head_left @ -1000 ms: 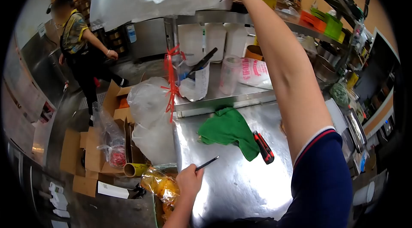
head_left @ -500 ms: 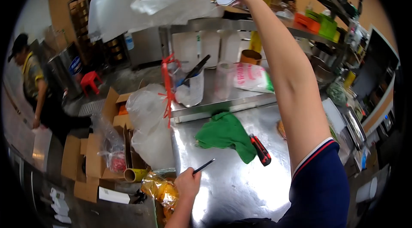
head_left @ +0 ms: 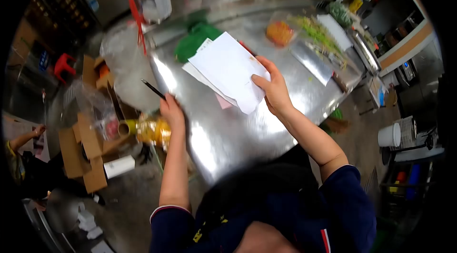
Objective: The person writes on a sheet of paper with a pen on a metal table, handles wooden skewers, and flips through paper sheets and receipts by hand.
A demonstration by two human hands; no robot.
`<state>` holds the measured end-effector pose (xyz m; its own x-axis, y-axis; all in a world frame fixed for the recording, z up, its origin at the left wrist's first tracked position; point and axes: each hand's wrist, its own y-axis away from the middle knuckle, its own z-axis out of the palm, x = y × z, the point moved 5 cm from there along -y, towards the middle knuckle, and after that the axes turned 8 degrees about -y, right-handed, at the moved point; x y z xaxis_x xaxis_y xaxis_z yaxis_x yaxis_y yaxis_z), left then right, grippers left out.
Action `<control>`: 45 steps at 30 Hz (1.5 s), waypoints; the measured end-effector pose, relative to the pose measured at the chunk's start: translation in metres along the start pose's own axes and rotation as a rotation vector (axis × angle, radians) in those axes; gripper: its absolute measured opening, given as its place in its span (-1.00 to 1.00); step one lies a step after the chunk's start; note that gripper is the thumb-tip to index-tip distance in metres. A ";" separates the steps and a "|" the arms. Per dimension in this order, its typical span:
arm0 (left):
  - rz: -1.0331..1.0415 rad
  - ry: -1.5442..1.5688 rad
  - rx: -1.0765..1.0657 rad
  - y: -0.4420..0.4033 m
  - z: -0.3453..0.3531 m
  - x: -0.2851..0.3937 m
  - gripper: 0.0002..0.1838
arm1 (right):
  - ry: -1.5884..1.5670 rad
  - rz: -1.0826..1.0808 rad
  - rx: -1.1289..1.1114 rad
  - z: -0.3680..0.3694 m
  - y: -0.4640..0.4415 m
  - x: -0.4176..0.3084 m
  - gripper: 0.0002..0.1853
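Observation:
My right hand pinches a small stack of white paper sheets by its right edge, thumb on top. The sheets are held above the steel table, and a pinkish sheet peeks out underneath. Closed round a black pen, my left hand is over the table's left edge, with the pen pointing up and to the left. Behind the papers lies a green cloth, partly covered by them. A bit of something red shows at the papers' far edge.
A cleaver lies on the table's right side near chopped greens and a bag of orange-red food. Cardboard boxes and a yellow tape roll are on the left. Another person's arm shows far left.
My right hand has come down from the upper shelf, bringing the papers over the table. My view has tilted downward. The pen is still in my left hand.

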<state>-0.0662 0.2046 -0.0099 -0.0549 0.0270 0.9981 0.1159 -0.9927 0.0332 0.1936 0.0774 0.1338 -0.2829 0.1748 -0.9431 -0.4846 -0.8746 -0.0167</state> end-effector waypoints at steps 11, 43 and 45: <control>-0.355 0.531 -0.311 0.161 0.002 0.014 -0.66 | 0.432 -0.237 -0.186 -0.005 0.123 0.069 -0.67; -0.237 0.162 -0.031 0.288 -0.020 0.054 -0.66 | -0.176 0.520 -0.729 -0.057 0.160 0.064 -0.61; -0.248 0.110 -0.072 0.283 -0.023 0.045 -0.66 | 0.013 0.397 -0.681 -0.059 0.157 0.067 -0.64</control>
<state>-0.0587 -0.0778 0.0434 -0.1807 0.2612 0.9482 0.0148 -0.9633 0.2681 0.1475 -0.0749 0.0487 -0.3171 -0.2100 -0.9249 0.2659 -0.9557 0.1258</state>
